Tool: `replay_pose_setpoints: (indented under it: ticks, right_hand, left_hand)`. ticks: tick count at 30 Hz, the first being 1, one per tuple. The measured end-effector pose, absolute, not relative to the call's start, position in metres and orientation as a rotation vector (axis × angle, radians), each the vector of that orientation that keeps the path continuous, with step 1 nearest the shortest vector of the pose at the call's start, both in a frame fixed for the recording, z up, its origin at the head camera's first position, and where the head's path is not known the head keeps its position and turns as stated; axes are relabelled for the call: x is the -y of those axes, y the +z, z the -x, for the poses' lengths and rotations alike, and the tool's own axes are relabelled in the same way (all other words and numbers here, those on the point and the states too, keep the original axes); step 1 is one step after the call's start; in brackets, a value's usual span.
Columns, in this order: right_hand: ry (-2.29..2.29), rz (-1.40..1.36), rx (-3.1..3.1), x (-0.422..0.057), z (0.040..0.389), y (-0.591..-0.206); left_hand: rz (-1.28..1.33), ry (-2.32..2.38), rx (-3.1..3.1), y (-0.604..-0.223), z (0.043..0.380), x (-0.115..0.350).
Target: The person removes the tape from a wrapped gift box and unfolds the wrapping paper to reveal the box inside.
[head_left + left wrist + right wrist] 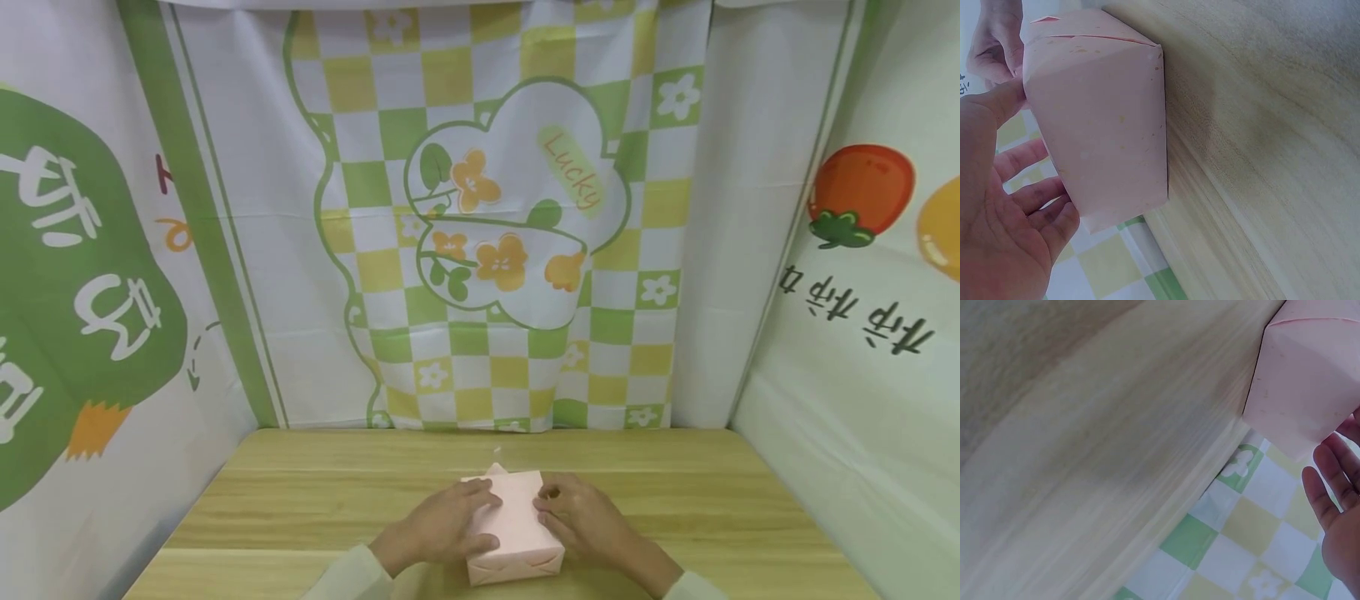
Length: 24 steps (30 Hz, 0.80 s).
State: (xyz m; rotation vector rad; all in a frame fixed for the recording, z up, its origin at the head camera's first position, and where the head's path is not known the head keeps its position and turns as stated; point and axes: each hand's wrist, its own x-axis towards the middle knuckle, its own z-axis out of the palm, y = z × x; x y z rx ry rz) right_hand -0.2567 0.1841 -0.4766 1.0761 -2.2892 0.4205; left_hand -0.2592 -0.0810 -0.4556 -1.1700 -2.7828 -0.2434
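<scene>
On the wooden table sits a box wrapped in pale pink paper (513,521), its near end showing folded flaps. A small paper point (495,469) sticks out behind its far left corner. My left hand (453,521) rests along the top left edge, thumb near the front and fingers spread towards the back. At the right edge is my right hand (585,517), index finger and thumb bent close together by the paper; I cannot tell if they pinch anything. In the right wrist view its other fingers (1329,481) extend loosely beside the box.
The wooden table (315,508) extends to both sides of the box. A small whitish bit (497,450) shows just beyond it. A checked cloth (510,367) hangs along the back edge, with printed cloth walls left (217,375) and right (825,433).
</scene>
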Motion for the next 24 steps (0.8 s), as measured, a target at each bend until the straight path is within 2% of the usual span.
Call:
replay_pose_setpoints:
  ticks: [9,24]
  right_hand:
    - [0.307,-1.16,2.12,-0.182,0.259,-0.478]
    - [0.399,-1.113,2.402,-0.172,0.251,-0.458]
  left_hand:
    - [1.18,-0.283,2.76,-0.456,0.26,0.082]
    - [1.186,-0.288,2.76,-0.452,0.258,0.082]
